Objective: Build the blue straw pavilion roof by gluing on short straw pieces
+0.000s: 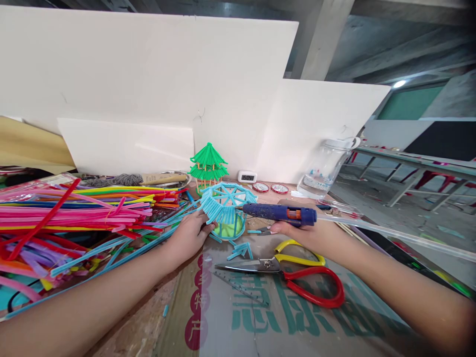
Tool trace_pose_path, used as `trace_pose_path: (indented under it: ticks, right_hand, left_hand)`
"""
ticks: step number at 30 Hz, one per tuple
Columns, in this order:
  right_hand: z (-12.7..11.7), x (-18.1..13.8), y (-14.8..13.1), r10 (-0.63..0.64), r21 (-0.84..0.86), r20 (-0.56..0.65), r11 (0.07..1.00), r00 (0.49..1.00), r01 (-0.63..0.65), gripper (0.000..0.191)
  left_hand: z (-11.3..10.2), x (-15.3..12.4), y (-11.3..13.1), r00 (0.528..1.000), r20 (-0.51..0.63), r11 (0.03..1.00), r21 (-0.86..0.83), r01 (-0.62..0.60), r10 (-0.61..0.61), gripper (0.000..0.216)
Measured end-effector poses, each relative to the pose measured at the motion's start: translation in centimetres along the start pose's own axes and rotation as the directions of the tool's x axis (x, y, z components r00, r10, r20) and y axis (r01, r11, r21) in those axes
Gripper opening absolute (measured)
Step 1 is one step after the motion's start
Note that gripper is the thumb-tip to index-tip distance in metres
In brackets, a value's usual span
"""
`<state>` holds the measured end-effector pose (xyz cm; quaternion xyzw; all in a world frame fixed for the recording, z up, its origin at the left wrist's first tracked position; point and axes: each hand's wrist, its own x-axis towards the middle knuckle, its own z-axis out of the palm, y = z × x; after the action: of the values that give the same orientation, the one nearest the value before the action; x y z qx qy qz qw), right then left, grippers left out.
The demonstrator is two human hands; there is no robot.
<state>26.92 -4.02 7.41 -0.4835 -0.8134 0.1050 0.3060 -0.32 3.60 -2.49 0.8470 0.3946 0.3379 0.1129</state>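
My left hand (191, 230) is closed on the left side of a small light-blue pavilion model (219, 210) built from pipe cleaners, with a spoked, sloping roof and a pale green base. In my right hand (297, 230) is a blue glue gun (278, 213), its nozzle pointing left at the roof's right edge. A clear glue stick (372, 228) trails out of its back. Under the gun, by my right fingertips, a pointed metal tool (265, 231) lies against a short blue piece; whether my fingers touch it, I cannot tell. Cut blue pieces (240, 251) lie before the model.
Large scissors (260, 266) with yellow and red handles rest beside a clear ruler (241, 290) on the printed board. Bundled colourful pipe cleaners (74, 213) fill the left. Behind stand a green tiered model (208, 166), a small clock (247, 176) and a water bottle (323, 168).
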Motion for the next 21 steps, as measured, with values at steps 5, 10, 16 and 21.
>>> trace_pose_path:
  ticks: [5,10,16,21]
  right_hand:
    - [-0.01,0.06,-0.02,0.003,0.021,-0.002,1.0,1.0,-0.003,0.02]
    - [-0.04,-0.07,-0.48,0.054,-0.006,-0.034,0.999,0.998,-0.054,0.023]
    - [0.0,-0.25,-0.4,0.053,-0.007,-0.039,0.999,0.998,-0.053,0.022]
    - [0.08,-0.31,-0.08,0.072,0.038,-0.029,0.997,0.997,-0.071,0.021]
  left_hand:
    - [0.06,0.0,-0.08,1.0,0.001,1.0,-0.002,-0.001,0.001,0.018]
    - [0.0,-0.03,0.07,1.0,-0.006,1.0,0.008,-0.002,0.002,0.019]
    - [-0.1,-0.04,0.28,1.0,-0.015,1.0,0.006,0.007,-0.006,0.018]
    - [-0.08,-0.02,0.19,1.0,-0.014,1.0,-0.004,0.0,0.0,0.018]
